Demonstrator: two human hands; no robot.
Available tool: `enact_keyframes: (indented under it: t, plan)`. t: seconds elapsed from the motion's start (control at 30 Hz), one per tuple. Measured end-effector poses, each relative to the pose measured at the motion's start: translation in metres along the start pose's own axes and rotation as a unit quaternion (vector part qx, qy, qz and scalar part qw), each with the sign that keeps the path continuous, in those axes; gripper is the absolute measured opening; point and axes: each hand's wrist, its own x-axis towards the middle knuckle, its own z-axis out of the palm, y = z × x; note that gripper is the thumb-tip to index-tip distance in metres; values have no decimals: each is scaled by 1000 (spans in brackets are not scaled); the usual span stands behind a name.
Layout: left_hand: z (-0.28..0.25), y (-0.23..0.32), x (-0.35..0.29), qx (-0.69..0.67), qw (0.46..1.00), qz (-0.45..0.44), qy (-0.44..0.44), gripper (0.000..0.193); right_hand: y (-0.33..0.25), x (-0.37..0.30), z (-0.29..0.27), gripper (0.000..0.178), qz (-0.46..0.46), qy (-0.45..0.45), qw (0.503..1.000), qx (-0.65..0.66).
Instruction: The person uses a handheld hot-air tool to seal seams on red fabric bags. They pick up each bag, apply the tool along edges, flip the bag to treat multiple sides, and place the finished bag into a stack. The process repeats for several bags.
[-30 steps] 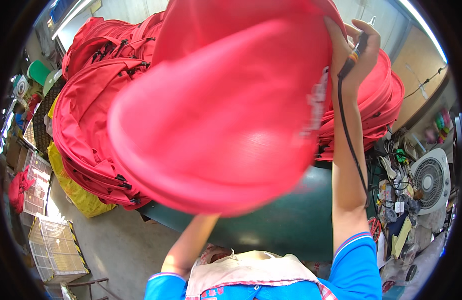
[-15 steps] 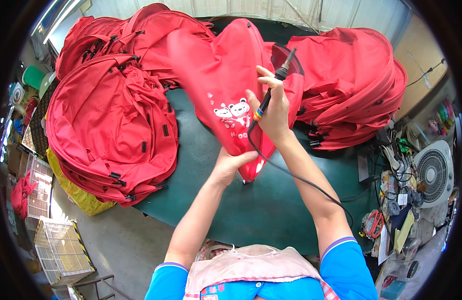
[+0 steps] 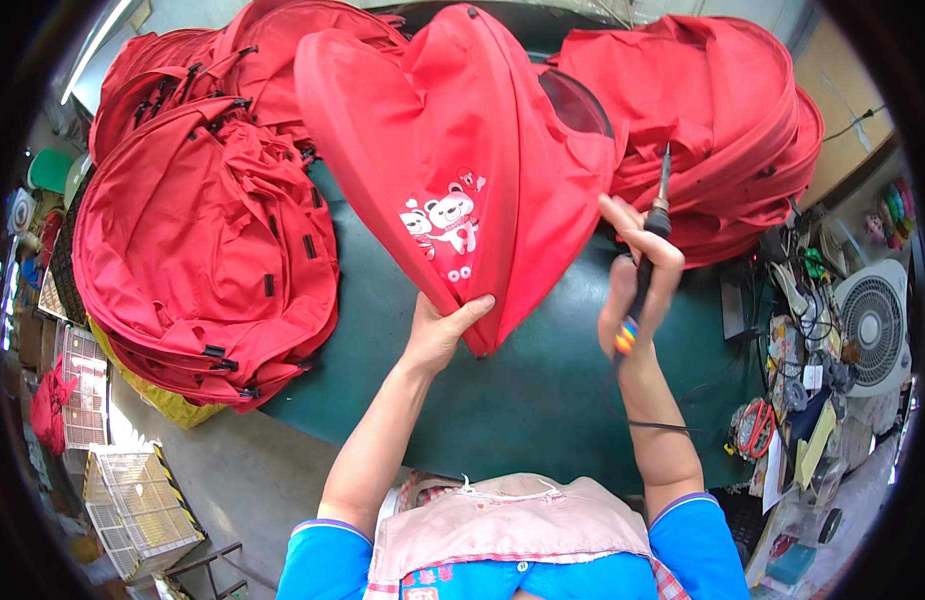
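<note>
A red fabric canopy [image 3: 522,200] with a printed pair of white bears stands tilted up over the green table, its narrow end toward me. My left hand [image 3: 442,333] pinches that narrow end, thumb on top of the cloth. To the right of the canopy, apart from it, my right hand [image 3: 642,275] grips a soldering iron [image 3: 657,212]. The iron's metal tip points up and away from me, and colored bands ring its lower handle. A dark cord runs from the handle past my right forearm. What lies under the canopy's fold is hidden.
Stacked red canopies [image 3: 207,250] with black clips lie on the left, and another red stack [image 3: 702,120] lies at the back right. The green table [image 3: 542,410] runs between. A white fan [image 3: 870,325] and red-handled scissors [image 3: 754,428] sit among clutter on the right.
My right hand has moved right with the soldering iron, away from the canopy. The canopy is now spread wider, held by my left hand. The whole view has shifted slightly.
</note>
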Motion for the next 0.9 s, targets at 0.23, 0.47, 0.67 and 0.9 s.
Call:
enact_keyframes:
  t: [0.23, 0.47, 0.67, 0.9]
  plan:
    - [0, -5, -3, 189, 980, 58, 27, 40, -88, -30, -16, 27, 108, -195, 972, 76]
    - [5, -9, -7, 191, 976, 86, 55, 29, -82, -55, -6, 31, 96, -200, 975, 18]
    - [8, -15, -11, 156, 984, 61, 53, 27, -78, -37, 14, 28, 82, -195, 977, -17]
    - [6, -27, -16, 93, 992, 61, 59, 33, -113, 46, -29, 27, 390, -297, 846, 210]
